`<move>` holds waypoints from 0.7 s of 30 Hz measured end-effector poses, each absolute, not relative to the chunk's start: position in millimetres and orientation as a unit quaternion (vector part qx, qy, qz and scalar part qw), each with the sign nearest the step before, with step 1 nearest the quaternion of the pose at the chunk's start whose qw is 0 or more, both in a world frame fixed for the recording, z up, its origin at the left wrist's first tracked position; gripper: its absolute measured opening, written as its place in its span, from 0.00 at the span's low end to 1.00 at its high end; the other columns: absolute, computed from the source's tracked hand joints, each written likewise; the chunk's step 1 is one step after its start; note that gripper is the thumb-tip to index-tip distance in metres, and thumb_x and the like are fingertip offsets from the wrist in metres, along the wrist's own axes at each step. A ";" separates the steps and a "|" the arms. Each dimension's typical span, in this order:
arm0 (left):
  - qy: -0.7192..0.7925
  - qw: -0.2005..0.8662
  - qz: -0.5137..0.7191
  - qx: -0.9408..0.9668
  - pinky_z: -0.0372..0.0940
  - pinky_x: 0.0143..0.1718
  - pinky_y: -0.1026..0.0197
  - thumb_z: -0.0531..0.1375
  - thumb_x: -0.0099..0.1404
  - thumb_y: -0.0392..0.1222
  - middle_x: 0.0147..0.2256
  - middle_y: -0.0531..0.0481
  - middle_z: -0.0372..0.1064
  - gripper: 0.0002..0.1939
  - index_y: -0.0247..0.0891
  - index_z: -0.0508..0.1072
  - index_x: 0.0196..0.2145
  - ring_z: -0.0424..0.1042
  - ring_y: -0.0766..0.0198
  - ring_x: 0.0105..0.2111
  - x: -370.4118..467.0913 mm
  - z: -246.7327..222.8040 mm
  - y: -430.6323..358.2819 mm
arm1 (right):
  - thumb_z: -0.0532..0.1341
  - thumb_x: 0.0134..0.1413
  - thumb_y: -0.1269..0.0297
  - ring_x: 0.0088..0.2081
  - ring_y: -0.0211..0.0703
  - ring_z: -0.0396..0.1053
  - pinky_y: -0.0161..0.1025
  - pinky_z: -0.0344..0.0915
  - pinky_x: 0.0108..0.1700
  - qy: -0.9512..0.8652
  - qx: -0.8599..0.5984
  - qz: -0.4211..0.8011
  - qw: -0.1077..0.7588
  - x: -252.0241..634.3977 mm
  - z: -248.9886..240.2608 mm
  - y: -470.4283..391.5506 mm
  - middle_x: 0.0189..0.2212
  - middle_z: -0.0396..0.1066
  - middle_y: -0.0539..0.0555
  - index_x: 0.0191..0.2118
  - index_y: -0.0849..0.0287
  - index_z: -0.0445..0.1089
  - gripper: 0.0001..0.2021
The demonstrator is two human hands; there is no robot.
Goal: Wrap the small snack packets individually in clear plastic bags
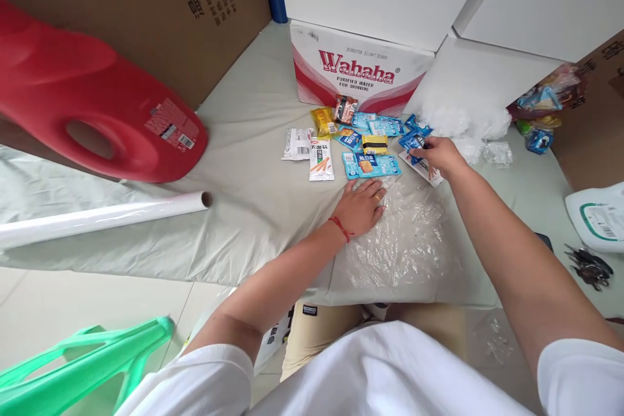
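Note:
My left hand point(361, 207) lies flat, palm down, on a crumpled clear plastic bag point(402, 240) spread on the pale cloth-covered table point(253, 195). A red string circles its wrist. My right hand point(437, 155) reaches forward and pinches a small blue snack packet point(413, 141) at the right end of a pile. The pile holds several small packets: blue ones point(370, 164), a yellow one point(322, 121), a brown one point(345, 108) and two white ones point(320, 159).
A Wahaha water carton point(358, 71) stands behind the snacks. A large red jug point(97, 110) and a white roll point(102, 216) lie at left. More clear bags point(468, 123) and snacks point(541, 110) sit at right, with a white jug point(597, 218). A green stool point(82, 364) is at lower left.

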State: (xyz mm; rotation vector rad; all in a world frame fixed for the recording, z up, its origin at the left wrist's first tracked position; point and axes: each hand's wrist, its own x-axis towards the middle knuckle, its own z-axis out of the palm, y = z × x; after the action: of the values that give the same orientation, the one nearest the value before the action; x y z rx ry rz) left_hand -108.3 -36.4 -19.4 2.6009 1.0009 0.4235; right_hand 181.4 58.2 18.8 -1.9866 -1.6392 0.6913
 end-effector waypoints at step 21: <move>0.355 0.165 0.140 0.909 0.48 0.72 0.36 0.50 0.78 0.46 0.70 0.43 0.62 0.24 0.40 0.68 0.66 0.59 0.51 0.71 -108.5 -18.3 -35.6 | 0.70 0.51 0.54 0.74 0.70 0.47 0.62 0.49 0.71 -0.831 -0.541 0.114 -0.064 107.6 31.0 125.2 0.70 0.59 0.67 0.75 0.61 0.55 0.48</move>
State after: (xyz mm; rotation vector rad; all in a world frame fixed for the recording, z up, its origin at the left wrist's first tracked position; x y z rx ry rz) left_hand -108.5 -35.6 -18.3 2.5916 1.0124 0.3989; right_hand 107.6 125.2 31.0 -1.7707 -2.7224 0.3747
